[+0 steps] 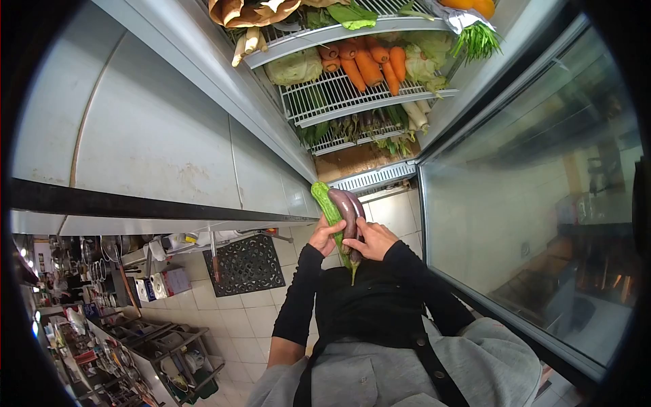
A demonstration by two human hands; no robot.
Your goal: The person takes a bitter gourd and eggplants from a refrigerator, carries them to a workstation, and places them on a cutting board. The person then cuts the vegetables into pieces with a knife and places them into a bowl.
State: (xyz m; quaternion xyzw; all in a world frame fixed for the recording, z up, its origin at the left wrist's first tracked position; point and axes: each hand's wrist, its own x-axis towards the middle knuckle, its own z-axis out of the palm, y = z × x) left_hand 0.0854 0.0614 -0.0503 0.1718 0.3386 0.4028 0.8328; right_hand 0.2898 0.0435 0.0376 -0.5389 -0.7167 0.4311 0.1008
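Note:
Close to my black apron, my left hand is wrapped round a long green gourd, its thumb lying over the front. Beside the gourd, purple eggplants are bunched together, touching it. My right hand holds the eggplants from the right, its fingers pressed on their lower part. A thin stem end hangs below both hands. The bunch is in front of the open fridge's base.
Above stands an open fridge with wire shelves bearing carrots, cabbages and greens. Its glass door is swung out on the right. A tiled wall runs along the left. A black mat lies on the floor.

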